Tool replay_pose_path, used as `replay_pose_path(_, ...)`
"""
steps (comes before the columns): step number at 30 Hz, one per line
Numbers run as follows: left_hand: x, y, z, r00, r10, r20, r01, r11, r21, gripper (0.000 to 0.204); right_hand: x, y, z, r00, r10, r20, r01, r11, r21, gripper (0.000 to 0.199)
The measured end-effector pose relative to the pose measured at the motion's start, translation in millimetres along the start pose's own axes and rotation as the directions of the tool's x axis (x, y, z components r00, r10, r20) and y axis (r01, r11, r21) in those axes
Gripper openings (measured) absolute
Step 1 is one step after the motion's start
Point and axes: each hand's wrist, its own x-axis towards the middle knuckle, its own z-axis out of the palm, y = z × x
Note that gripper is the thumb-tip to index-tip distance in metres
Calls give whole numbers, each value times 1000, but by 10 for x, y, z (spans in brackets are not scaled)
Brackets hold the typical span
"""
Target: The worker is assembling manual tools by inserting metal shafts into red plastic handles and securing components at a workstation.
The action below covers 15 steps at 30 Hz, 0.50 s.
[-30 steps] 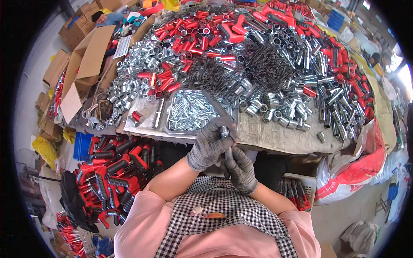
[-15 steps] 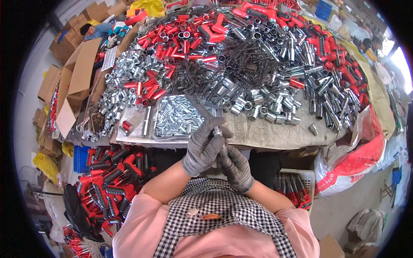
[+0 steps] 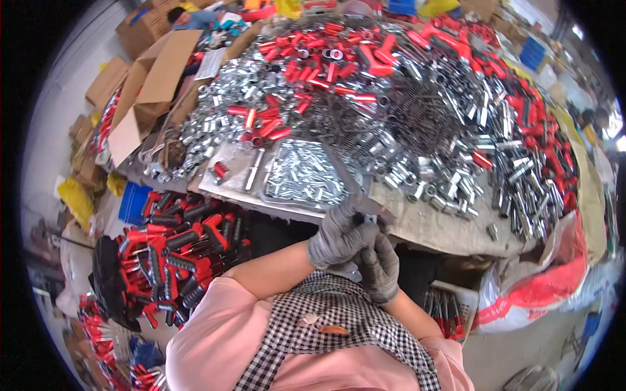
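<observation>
In front of my apron, both hands are close together in grey gloves. My left hand (image 3: 340,236) is closed round a long grey bar-like piece (image 3: 343,171), which sticks out past the fingers toward the tray of pins; its exact kind is unclear. Against it, my right hand (image 3: 381,270) has its fingers pressed together on a small shiny metal part (image 3: 370,219), mostly hidden by the gloves. Beyond the hands lies a clear tray (image 3: 268,190) of small silver pins. Left of that are a metal tube (image 3: 255,169) and a red sleeve (image 3: 220,170).
Heaped on the table are silver collars (image 3: 228,107), red sleeves (image 3: 267,120), dark springs (image 3: 420,117), chrome tubes (image 3: 515,176) and red handles (image 3: 531,120). Red-black tools (image 3: 173,260) are piled lower left. A white basket (image 3: 466,303) and red-white sack (image 3: 541,280) stand right. Someone sits far left.
The view has shifted and tilted, so the table appears turned and further left. My hands stay together, the left now more over the right, and the shiny part between them is less exposed.
</observation>
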Motion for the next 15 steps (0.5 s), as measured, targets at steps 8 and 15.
replay_pose_path(8, -197, 181, -105, 998, -21, -59, 43, 916, 398, 34, 8, -145, 7, 991, -5, 132, 16, 997, -81, 48)
replay_pose_path(15, -156, 201, -190, 989, -106, -99, 136, 913, 385, 28, -9, -87, -35, 985, 129, 111, -117, 987, -108, 49)
